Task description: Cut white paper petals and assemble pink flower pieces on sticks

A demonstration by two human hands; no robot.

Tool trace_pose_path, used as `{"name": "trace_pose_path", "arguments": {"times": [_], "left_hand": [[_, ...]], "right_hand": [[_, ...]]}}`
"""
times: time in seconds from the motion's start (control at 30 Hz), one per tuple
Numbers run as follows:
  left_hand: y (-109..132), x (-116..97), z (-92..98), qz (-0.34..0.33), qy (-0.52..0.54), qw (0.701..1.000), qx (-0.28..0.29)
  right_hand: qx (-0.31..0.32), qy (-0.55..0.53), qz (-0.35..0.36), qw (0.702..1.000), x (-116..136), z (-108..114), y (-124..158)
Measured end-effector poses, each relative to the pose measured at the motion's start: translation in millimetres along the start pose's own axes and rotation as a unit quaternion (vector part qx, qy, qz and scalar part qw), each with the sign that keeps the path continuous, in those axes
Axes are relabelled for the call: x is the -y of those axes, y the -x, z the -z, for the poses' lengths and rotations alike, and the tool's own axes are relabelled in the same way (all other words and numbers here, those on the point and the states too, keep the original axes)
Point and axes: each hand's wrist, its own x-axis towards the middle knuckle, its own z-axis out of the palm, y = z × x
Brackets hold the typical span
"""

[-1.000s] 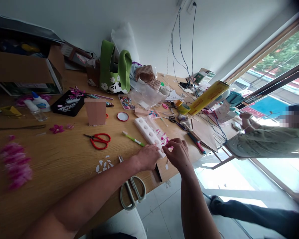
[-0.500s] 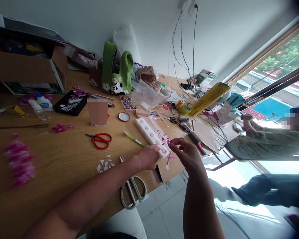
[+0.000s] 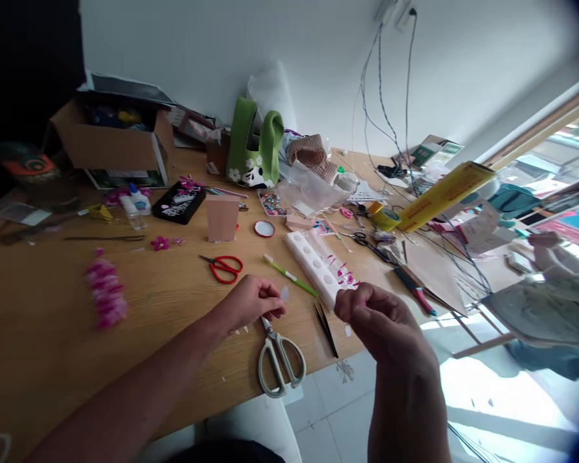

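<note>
My left hand (image 3: pixel 251 302) hovers just above the wooden table (image 3: pixel 53 334) and pinches a small white petal-shaped piece (image 3: pixel 284 294) between thumb and fingertips. My right hand (image 3: pixel 376 318) is raised over the table's front edge with its fingers curled closed; what they hold is hidden. A white tray with round wells (image 3: pixel 318 267) lies just beyond both hands, with pink-tipped pieces on its near end. Grey-handled scissors (image 3: pixel 280 354) and black tweezers (image 3: pixel 326 328) lie between the hands.
Red scissors (image 3: pixel 224 267), a green-handled tool (image 3: pixel 289 275), a pink block (image 3: pixel 222 217), a red-rimmed lid (image 3: pixel 264 228), pink flowers (image 3: pixel 105 292), glue bottles (image 3: pixel 139 199), a cardboard box (image 3: pixel 116 145) and a green bag (image 3: pixel 253 151) crowd the table. Another person's sleeve (image 3: pixel 545 308) is at right.
My left hand left the tray, moved left and picked up a white petal piece. My right hand lifted and closed. The view shifted left.
</note>
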Motion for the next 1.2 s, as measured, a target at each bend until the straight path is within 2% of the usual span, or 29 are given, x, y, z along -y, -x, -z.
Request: {"name": "trace_pose_path", "arguments": {"times": [0.07, 0.13, 0.27, 0.37, 0.5, 0.7, 0.83, 1.0, 1.2], "left_hand": [[22.8, 2.7, 13.5, 0.059, 0.144, 0.987, -0.034], [44.6, 4.9, 21.4, 0.08, 0.215, 0.971, -0.062], [76.5, 12.8, 24.8, 0.089, 0.252, 0.958, -0.101], [89.5, 21.1, 25.0, 0.095, 0.253, 0.955, -0.12], [99.2, 29.0, 26.9, 0.107, 0.246, 0.952, -0.148], [107.2, 34.4, 28.6, 0.109, 0.23, 0.951, -0.173], [109.6, 40.6, 28.6, 0.098, 0.247, 0.948, -0.176], [112.6, 46.0, 28.0, 0.1, 0.256, 0.947, -0.168], [115.3, 47.3, 29.1, 0.099, 0.256, 0.949, -0.157]], "right_hand": [[0.052, 0.001, -0.045, 0.998, -9.6, -19.6, -3.8], [0.106, 0.012, -0.095, 0.99, -22.0, -40.3, -9.2], [0.199, 0.021, -0.139, 0.97, -48.4, -76.3, -20.2], [0.231, 0.026, -0.135, 0.963, -63.7, -93.7, -26.0], [0.222, 0.072, -0.127, 0.964, -73.9, -105.8, -29.2], [0.236, 0.129, -0.128, 0.955, -76.1, -112.5, -27.5], [0.194, 0.159, -0.117, 0.961, -78.6, -118.2, -25.4], [0.146, 0.151, -0.112, 0.971, -84.5, -124.3, -25.2], [0.183, 0.098, -0.151, 0.966, -86.4, -122.9, -27.9]]}}
